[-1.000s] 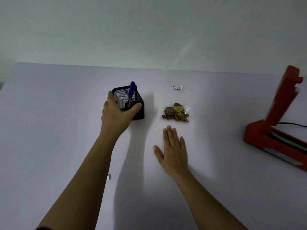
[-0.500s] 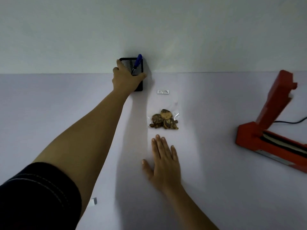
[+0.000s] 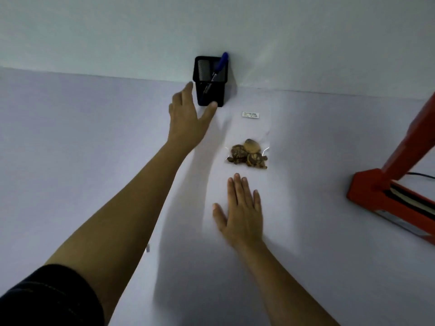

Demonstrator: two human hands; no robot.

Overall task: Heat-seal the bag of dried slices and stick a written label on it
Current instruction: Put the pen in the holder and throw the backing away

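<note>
- Head view: the left hand [image 3: 186, 123] is stretched out over the pale desk [image 3: 70, 149] with its fingers spread and holding nothing. It sits just in front of a black mesh pen holder [image 3: 210, 90].
- The left thumb tip overlaps the lower front edge of the holder and the forefinger tip lies beside its left wall. Whether either one touches the mesh cannot be told.
- The pen holder stands upright at the far edge of the desk, close against the wall [image 3: 306, 43]. A blue pen [image 3: 220, 67] leans inside it, with its cap poking above the rim toward the right.
- The right hand [image 3: 242, 208] lies flat on the desk, palm down, with the fingers straight and close together and the thumb out to the side. It grips nothing.
- The clear bag of dried slices [image 3: 248, 154] lies flat on the desk just beyond the right fingertips, not touching them. The brown slices are bunched at its near end. Its far end is too faint to show whether it is sealed.
- A small white label [image 3: 251, 114] with fine print lies beyond the bag, to the right of the pen holder and apart from both.
- A red heat sealer [image 3: 388, 191] sits at the right edge of the desk, well apart from the bag, with its arm raised. A black cable [image 3: 421, 175] runs off behind it.
- A small pale scrap [image 3: 147, 248] lies on the desk beside the left forearm, and a dark sleeve [image 3: 47, 297] covers the upper arm.
</note>
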